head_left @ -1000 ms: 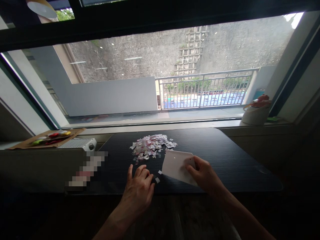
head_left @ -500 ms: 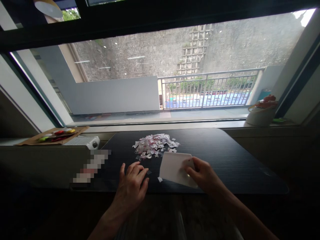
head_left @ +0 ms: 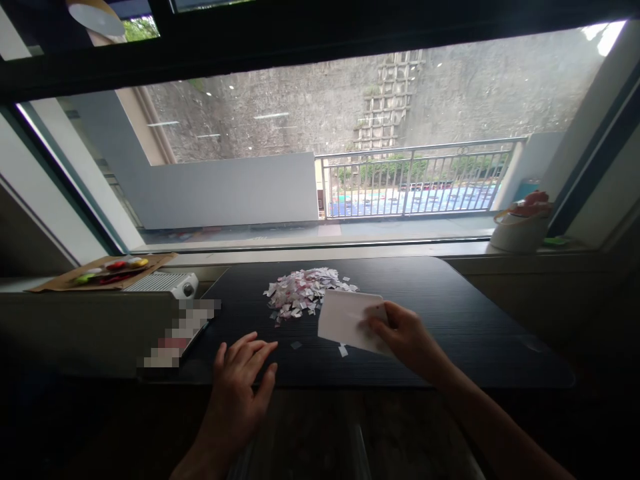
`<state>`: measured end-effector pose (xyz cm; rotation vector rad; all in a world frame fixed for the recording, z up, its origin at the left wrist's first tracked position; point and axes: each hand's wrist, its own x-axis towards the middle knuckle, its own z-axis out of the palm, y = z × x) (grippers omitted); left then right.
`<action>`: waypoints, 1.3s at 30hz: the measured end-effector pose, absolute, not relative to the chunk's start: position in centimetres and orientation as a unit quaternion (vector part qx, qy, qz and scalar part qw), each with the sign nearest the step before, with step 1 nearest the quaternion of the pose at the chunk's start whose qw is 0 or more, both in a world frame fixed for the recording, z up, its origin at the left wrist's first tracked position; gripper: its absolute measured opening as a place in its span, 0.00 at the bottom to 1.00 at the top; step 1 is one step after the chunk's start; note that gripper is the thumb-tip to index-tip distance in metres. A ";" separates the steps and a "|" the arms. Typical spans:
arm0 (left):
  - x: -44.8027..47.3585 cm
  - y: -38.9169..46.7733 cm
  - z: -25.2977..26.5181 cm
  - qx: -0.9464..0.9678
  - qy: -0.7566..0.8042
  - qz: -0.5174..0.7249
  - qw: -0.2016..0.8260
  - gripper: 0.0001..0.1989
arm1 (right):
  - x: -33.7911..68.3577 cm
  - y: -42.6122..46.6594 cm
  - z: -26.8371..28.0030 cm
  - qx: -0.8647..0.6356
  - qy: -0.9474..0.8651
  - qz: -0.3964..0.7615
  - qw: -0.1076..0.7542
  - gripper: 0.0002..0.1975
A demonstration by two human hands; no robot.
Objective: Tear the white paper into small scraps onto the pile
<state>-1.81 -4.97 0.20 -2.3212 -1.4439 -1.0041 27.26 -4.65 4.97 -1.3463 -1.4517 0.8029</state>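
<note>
Fingers loosely spread and gripping nothing visible, your left hand (head_left: 241, 379) has drawn away from the scrap pile (head_left: 303, 290). Your right hand (head_left: 406, 333) pinches the white card (head_left: 345, 317), now lifted towards the pile's near right edge, leaving stray scraps (head_left: 343, 349) uncollected on the table (head_left: 465, 320); whether the card touches it is unclear.

And it's a smooth, matt white sheet (head_left: 345, 320), papery scraps (head_left: 303, 292), wood-grained dark table (head_left: 470, 323), shiny metal railing (head_left: 409, 181)!
</note>
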 end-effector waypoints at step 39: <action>-2.8 -4.9 -0.2 -0.744 -0.541 -0.389 0.044 0.12 | 24.6 -3.5 4.9 -0.467 -0.616 0.520 0.363 0.08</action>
